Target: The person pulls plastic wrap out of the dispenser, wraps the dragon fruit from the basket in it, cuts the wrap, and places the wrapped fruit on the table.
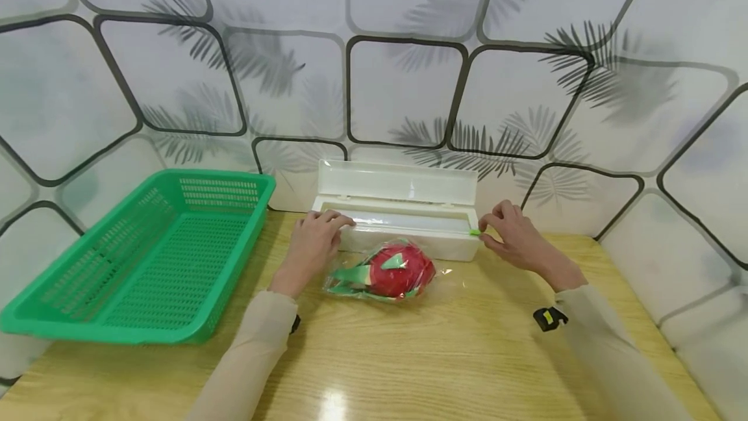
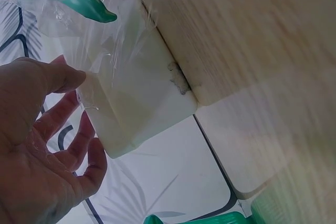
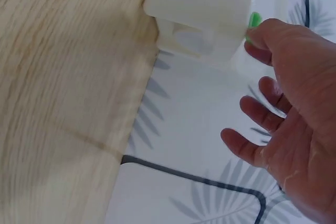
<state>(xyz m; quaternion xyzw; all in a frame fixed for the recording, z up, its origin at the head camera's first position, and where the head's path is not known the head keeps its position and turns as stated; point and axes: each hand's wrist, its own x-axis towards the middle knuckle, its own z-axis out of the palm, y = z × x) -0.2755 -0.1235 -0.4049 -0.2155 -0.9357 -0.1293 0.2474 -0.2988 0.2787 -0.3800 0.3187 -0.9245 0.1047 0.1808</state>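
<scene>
A white cling film box (image 1: 409, 243) stands against the wall with its lid (image 1: 397, 184) raised. Inside lies a roll of clear film (image 1: 409, 219). My left hand (image 1: 315, 242) grips the box's front upper edge near its left end, thumb in front; whether film is also caught there is hard to tell. At the right end, my right hand (image 1: 514, 236) pinches a small green slider (image 3: 254, 20) between thumb and forefinger, other fingers loosely bent. Before the box lies a red, green-tipped dragon fruit (image 1: 400, 268) in clear film, its green tip (image 2: 84, 1) showing in the left wrist view.
A green plastic basket (image 1: 175, 271) with slotted sides stands on the left of the wooden table (image 1: 409, 356). Patterned wall panels (image 1: 403, 96) rise directly behind the box and along both sides. A black wrist strap piece (image 1: 549, 319) shows at the right cuff.
</scene>
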